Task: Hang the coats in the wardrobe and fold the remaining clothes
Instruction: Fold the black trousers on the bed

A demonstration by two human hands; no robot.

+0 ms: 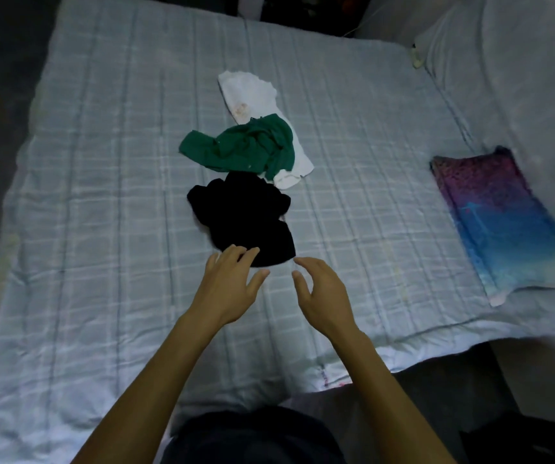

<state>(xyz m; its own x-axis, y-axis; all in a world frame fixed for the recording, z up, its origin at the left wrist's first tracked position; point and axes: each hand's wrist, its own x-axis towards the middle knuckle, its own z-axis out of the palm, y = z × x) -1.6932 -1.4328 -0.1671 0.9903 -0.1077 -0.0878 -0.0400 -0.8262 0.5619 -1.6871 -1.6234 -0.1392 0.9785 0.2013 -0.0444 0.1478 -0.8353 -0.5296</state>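
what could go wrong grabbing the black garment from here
The crumpled black garment seems to touch the crumpled green garment, which overlaps the white garment; pulling it may drag both. Only the left hand reaches its near edge, the right hand is beside it, so a one-sided grip may bunch it further.

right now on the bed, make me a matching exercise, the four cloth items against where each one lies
Things: 1 crumpled black garment; 2 crumpled green garment; 3 flat white garment; 4 purple-and-blue printed cloth.
Places: A far right of the plaid bedspread; B partly under another garment; C nearest the left hand; D draped over the white one.
Pairs: 1-C; 2-D; 3-B; 4-A.
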